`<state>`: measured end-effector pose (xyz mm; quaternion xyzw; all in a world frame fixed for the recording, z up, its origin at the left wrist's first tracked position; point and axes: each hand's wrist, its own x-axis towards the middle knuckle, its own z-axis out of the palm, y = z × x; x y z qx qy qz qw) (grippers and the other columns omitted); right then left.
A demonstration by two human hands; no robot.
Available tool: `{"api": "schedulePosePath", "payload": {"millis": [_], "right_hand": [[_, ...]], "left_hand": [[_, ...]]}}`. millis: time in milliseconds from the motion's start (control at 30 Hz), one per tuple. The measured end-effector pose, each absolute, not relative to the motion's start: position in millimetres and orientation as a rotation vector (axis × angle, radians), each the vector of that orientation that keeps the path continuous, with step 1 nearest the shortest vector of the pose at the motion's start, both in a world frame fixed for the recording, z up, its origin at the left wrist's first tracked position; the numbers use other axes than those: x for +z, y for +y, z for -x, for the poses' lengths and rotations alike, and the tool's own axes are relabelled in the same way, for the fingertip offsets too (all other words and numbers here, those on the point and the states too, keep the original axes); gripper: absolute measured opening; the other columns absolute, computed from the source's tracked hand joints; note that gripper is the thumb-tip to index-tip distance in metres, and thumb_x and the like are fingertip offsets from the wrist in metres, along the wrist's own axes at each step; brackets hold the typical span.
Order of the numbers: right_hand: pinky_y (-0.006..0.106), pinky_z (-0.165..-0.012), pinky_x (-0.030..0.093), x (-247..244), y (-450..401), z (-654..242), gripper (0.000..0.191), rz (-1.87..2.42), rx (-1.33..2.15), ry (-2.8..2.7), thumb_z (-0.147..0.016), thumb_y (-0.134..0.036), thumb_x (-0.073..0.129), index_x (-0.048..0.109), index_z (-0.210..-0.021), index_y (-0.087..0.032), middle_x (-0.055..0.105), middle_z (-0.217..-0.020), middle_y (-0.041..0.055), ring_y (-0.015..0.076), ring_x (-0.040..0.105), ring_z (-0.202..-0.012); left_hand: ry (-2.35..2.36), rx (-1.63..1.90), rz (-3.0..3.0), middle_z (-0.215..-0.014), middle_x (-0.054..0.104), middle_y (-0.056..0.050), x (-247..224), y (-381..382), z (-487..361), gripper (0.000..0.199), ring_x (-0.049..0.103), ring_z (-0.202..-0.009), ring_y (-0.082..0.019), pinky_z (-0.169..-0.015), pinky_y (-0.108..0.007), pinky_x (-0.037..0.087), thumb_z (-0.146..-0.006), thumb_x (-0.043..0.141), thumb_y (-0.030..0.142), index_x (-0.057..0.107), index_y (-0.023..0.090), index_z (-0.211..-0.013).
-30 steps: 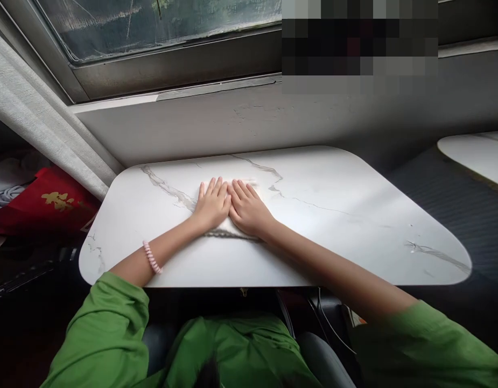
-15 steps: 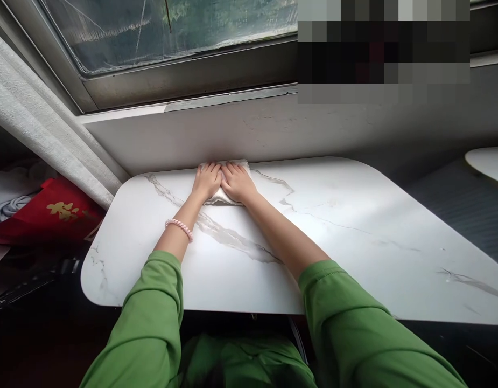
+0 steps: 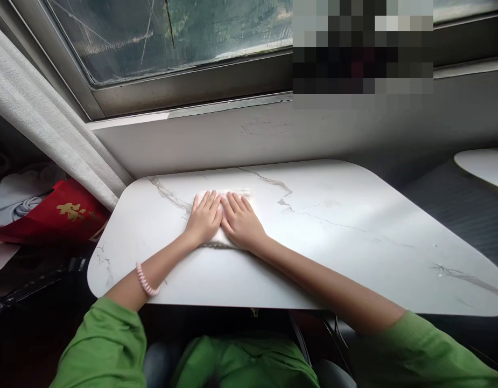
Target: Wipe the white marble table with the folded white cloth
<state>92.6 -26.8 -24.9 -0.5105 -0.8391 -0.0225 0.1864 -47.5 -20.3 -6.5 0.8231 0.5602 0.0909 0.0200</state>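
A white cloth (image 3: 221, 238) lies flat on the white marble-patterned table (image 3: 333, 258), left of its middle. My left hand (image 3: 204, 218) rests palm down on the cloth's left part, fingers stretched forward. Beside it, my right hand (image 3: 243, 221) presses flat on the right part with its fingers slightly spread. The two hands touch or nearly touch at the thumbs. Much of the cloth is hidden beneath them. A pink coiled band (image 3: 147, 280) circles my left wrist.
Beyond the table rise a pale wall (image 3: 184, 141) and a window (image 3: 192, 32). A light curtain (image 3: 42, 108) hangs at the left, near a red bag with gold print (image 3: 67, 213). Another white tabletop (image 3: 485, 164) shows at the right. A pixelated patch covers the upper right.
Both hands and the cloth have moved back from the table's wall-side edge toward me. My elbows are spread wider. The view has shifted slightly.
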Motion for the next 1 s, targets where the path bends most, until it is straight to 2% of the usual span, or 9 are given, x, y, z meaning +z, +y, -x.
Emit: {"api": "schedulePosePath", "payload": {"millis": [200,400,500,600,733,833,1000], "right_hand": [[0.053,-0.115,0.019,-22,-97,-87,0.06,1.262,0.116,-2.452,-0.094,-0.031,0.029,0.031,-0.144,0.001,0.026,-0.151,0.0223,0.0315,0.014,-0.143],[0.055,-0.115,0.019,-19,-130,-89,0.066,1.035,0.381,-2.477,-0.095,-0.035,0.031,0.008,-0.152,-0.012,0.012,-0.156,0.0134,0.027,0.004,-0.144],[0.052,-0.115,0.022,-20,-123,-93,0.069,0.948,0.491,-2.512,-0.094,-0.041,0.034,0.008,-0.152,-0.013,0.01,-0.157,0.0128,0.0267,0.005,-0.144],[0.051,-0.115,0.022,-22,-94,-90,0.066,0.947,0.499,-2.519,-0.094,-0.041,0.034,0.017,-0.151,-0.013,0.016,-0.156,0.0131,0.0263,0.01,-0.144],[0.048,-0.115,0.02,-24,-25,-63,0.064,1.082,0.339,-2.5,-0.092,-0.039,0.034,0.03,-0.147,-0.006,0.025,-0.153,0.0164,0.0273,0.019,-0.142],[0.044,-0.115,0.019,-22,32,-37,0.062,1.244,0.209,-2.463,-0.092,-0.035,0.033,0.032,-0.144,0.0,0.029,-0.151,0.0197,0.0281,0.024,-0.141],[0.041,-0.115,0.018,-20,95,-14,0.058,1.369,0.154,-2.412,-0.092,-0.03,0.031,0.035,-0.143,-0.001,0.034,-0.149,0.0188,0.0269,0.028,-0.139]], "left_hand": [[1.671,0.238,-2.606,-0.154,0.023,-0.008,1,-98,68,0.052,0.014,-0.144,-0.021,-0.118,-0.048,0.012,-0.096,0.026,0.026,0.028,0.017,-0.147],[1.663,0.244,-2.611,-0.154,0.022,-0.01,4,-144,83,0.055,0.012,-0.144,-0.024,-0.118,-0.05,0.012,-0.095,0.029,0.029,0.028,0.011,-0.147],[1.687,0.239,-2.587,-0.153,0.023,-0.011,4,-146,86,0.056,0.013,-0.143,-0.025,-0.118,-0.05,0.013,-0.095,0.031,0.03,0.028,0.011,-0.147],[1.71,0.199,-2.557,-0.154,0.023,-0.01,5,-123,91,0.057,0.014,-0.144,-0.024,-0.118,-0.049,0.011,-0.094,0.033,0.031,0.026,0.012,-0.148],[1.758,0.109,-2.495,-0.155,0.022,-0.009,5,-47,103,0.057,0.013,-0.144,-0.02,-0.118,-0.044,0.007,-0.095,0.03,0.031,0.024,0.01,-0.148],[1.771,0.089,-2.502,-0.155,0.024,-0.007,3,23,115,0.055,0.015,-0.144,-0.018,-0.118,-0.042,0.006,-0.095,0.028,0.029,0.025,0.011,-0.147],[1.878,0.152,-2.467,-0.153,0.028,-0.007,-3,95,125,0.052,0.02,-0.142,-0.019,-0.117,-0.044,0.01,-0.095,0.028,0.025,0.03,0.013,-0.145]]}}
